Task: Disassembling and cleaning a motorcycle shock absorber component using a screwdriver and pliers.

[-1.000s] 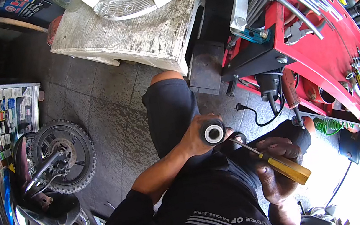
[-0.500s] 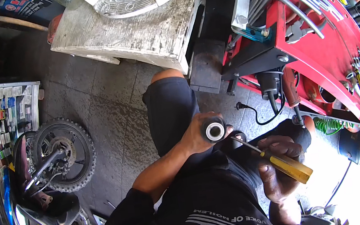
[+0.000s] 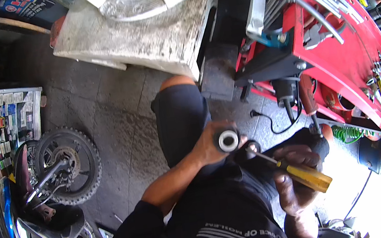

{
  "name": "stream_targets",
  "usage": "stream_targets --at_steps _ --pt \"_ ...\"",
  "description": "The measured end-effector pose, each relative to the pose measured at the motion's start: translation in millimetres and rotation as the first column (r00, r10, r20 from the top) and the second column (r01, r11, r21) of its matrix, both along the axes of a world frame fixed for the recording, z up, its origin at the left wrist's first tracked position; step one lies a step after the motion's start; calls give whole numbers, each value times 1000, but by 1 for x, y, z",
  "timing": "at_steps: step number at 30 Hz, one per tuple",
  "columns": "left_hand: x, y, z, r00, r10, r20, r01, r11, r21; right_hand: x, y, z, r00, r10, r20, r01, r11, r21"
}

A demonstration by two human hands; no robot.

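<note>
The left hand (image 3: 203, 147) is gripping a dark ring-ended cylinder (image 3: 221, 141). The right hand (image 3: 294, 191) is clasping a yellow-handled screwdriver (image 3: 310, 177).

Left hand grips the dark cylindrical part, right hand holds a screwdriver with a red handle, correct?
Not quite: in the head view, the screwdriver has a yellow handle, not red. The left hand does grip the dark cylindrical part; the right hand does hold the screwdriver.

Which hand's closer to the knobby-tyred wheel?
Left. The left hand, gripping a black cylindrical part, is right of the wheel. The right hand, holding a yellow-handled screwdriver, is farther right.
</note>
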State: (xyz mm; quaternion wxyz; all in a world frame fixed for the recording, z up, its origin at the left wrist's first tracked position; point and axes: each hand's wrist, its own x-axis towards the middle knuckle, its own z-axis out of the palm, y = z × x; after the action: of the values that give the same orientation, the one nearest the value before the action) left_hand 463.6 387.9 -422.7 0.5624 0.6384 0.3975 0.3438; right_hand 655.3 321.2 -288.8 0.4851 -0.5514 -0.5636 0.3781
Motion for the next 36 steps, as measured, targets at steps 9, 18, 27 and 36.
stream_targets --at_steps 9,18,27,36 --pt "2 2 -5 999 38 33 -42 994 106 -1 0 -2 1000 6 6 -6 1000 -7" --pt "1 0 -3 998 27 49 -25 999 -38 -2 2 0 1000 16 -2 -16 1000 19" --pt "1 0 -9 999 38 18 -41 985 168 -3 3 -4 998 61 14 -61 998 0" --pt "5 -3 -6 1000 5 13 -7 991 131 -13 15 -11 970 197 144 -201 979 18"
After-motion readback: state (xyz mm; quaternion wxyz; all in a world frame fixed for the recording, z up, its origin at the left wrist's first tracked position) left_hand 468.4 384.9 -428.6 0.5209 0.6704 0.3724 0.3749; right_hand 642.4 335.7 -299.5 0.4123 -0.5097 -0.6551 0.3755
